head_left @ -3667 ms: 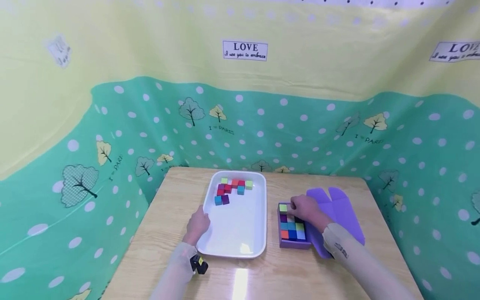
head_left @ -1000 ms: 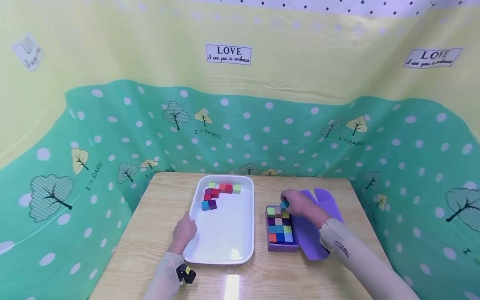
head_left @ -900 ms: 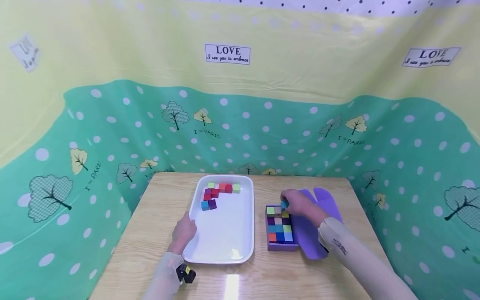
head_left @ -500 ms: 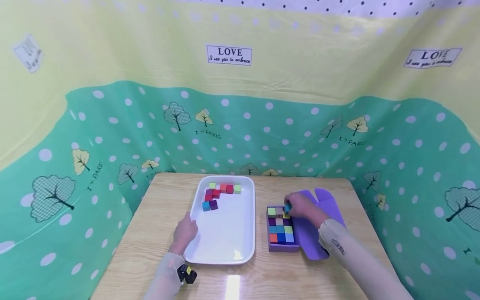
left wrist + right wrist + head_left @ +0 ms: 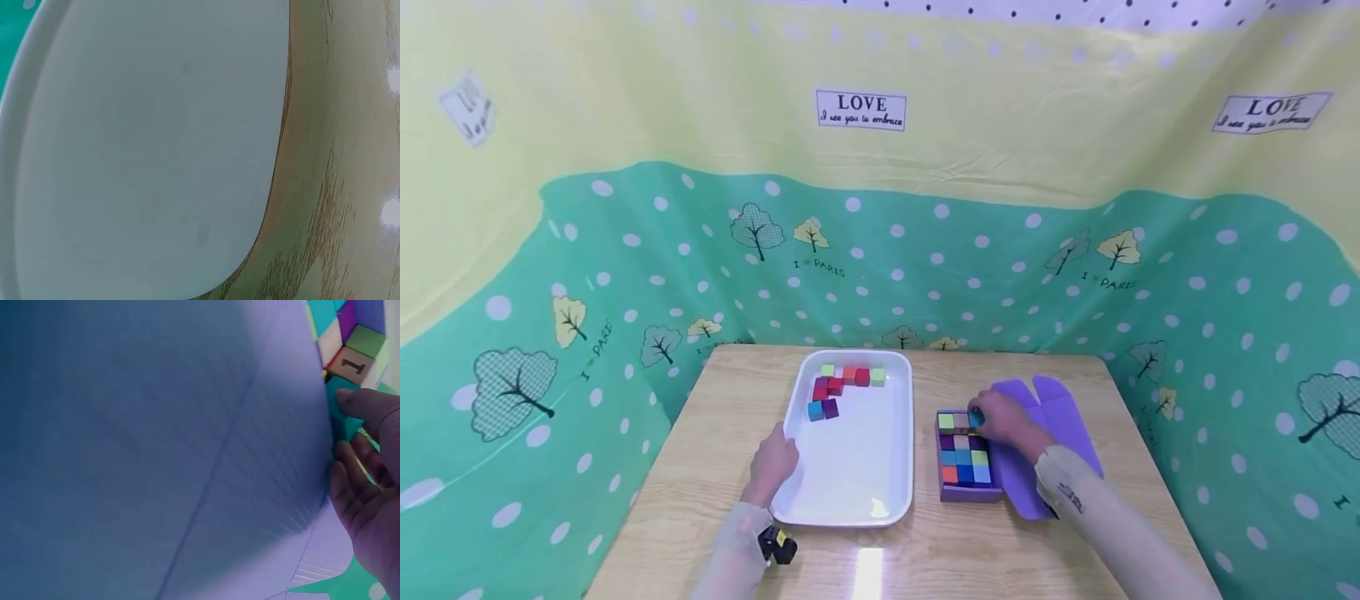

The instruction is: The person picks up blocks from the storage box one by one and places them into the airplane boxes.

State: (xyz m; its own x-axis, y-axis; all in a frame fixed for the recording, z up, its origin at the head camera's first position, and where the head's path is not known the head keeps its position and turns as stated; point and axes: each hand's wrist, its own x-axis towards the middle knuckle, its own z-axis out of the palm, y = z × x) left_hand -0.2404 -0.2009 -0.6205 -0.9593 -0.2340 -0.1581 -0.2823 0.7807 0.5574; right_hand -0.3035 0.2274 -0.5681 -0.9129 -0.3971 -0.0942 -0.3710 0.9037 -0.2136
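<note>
My left hand (image 5: 775,458) grips the left rim of a white tray (image 5: 850,475); the left wrist view shows the tray's bare floor but not the hand. Between thumb and fingers, my right hand (image 5: 1002,417) pinches a teal cube (image 5: 340,415) at the far right corner of a purple box (image 5: 970,495). Rows of coloured cubes fill the box. Beside the teal cube sits a wooden cube (image 5: 351,365) marked "1", with a green cube (image 5: 365,341) beyond it. My fingers hide part of the teal cube and that corner.
The box's purple lid (image 5: 1071,421) lies folded open to the right, under my right forearm. At the tray's far left are several loose cubes, among them a blue one (image 5: 816,410) and a dark purple one (image 5: 831,407). A patterned curtain (image 5: 880,275) stands behind the wooden table (image 5: 737,400).
My right hand has brought the teal cube into the box's far right corner, lowering it over the last second. A blue cube seen earlier among the tray's cubes is gone from there. My left hand stays on the rim.
</note>
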